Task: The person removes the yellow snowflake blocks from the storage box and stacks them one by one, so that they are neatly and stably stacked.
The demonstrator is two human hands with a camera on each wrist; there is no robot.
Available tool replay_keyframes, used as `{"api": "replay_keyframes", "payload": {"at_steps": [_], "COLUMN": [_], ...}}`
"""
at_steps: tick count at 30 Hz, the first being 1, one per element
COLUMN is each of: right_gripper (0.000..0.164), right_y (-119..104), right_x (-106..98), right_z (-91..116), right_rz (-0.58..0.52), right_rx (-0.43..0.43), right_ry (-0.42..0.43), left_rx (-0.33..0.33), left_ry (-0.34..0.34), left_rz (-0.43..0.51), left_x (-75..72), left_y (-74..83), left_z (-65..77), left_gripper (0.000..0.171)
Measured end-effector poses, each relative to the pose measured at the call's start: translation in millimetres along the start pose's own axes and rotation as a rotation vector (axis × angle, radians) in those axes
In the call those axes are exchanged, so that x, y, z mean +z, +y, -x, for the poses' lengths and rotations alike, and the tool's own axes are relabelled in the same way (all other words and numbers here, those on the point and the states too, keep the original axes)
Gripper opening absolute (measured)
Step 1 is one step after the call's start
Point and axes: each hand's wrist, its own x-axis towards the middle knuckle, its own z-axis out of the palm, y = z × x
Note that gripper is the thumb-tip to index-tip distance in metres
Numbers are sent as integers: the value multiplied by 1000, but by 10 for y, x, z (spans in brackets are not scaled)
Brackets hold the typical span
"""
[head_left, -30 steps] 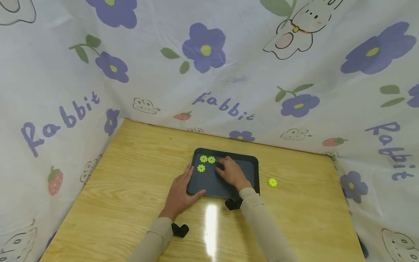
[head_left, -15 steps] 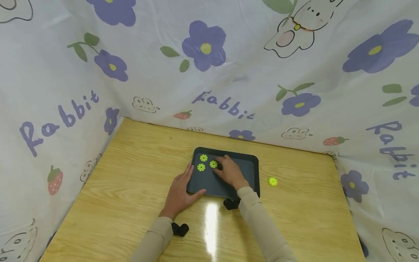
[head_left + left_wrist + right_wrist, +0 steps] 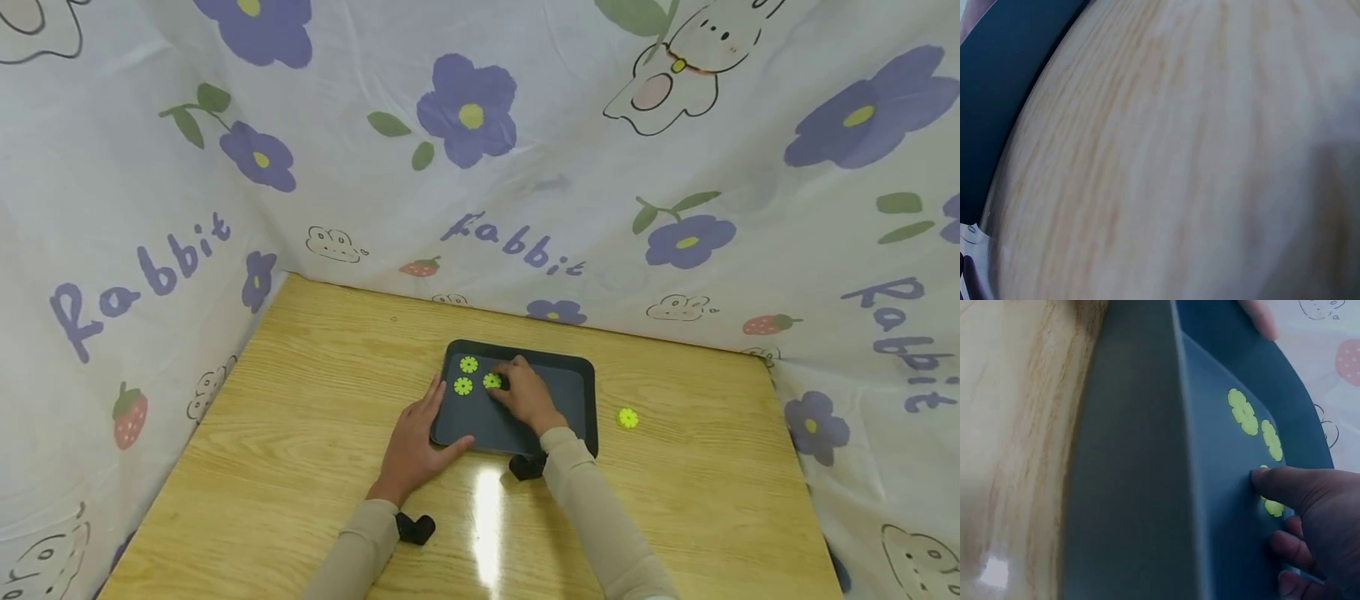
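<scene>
A dark tray lies on the table with yellow-green notched plastic discs in it. Two of these, an upper disc and a lower disc, lie flat near its left end. To their right, my right hand pinches a third notched disc between thumb and index finger, low over the tray floor. The right wrist view shows the thumb against this disc, covering much of it. My left hand rests along the tray's left side, fingers straight, thumb at the front edge.
Another notched disc lies on the wooden table to the right of the tray. A patterned cloth hangs around the back and both sides of the table. Light glares off the tabletop in front of the tray.
The third disc has moved from beside the upper disc slightly right and nearer me, with my right thumb and index finger closing around it. My left hand has stayed at the tray.
</scene>
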Motion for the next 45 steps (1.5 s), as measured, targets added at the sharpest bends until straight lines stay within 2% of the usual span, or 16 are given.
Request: {"api": "replay_keyframes", "payload": {"at_steps": [11, 20, 29, 45], "right_gripper": [38, 38, 37, 37], "right_y": [32, 87, 159, 242], "right_x": [-4, -20, -18, -297], "right_z": [65, 106, 158, 364], "right_rz": [-18, -69, -37, -28], "right_rx": [-49, -33, -44, -55], "right_ry": [20, 26, 45, 179], "left_rx": [18, 5, 13, 19], "left_ry": [8, -6, 5, 16], "left_rz": [-15, -10, -10, -6], "left_x": [38, 47, 73, 44], "left_y": [-9, 6, 15, -43], "left_z": [6, 11, 12, -11], "left_gripper": [101, 102, 101, 102]}}
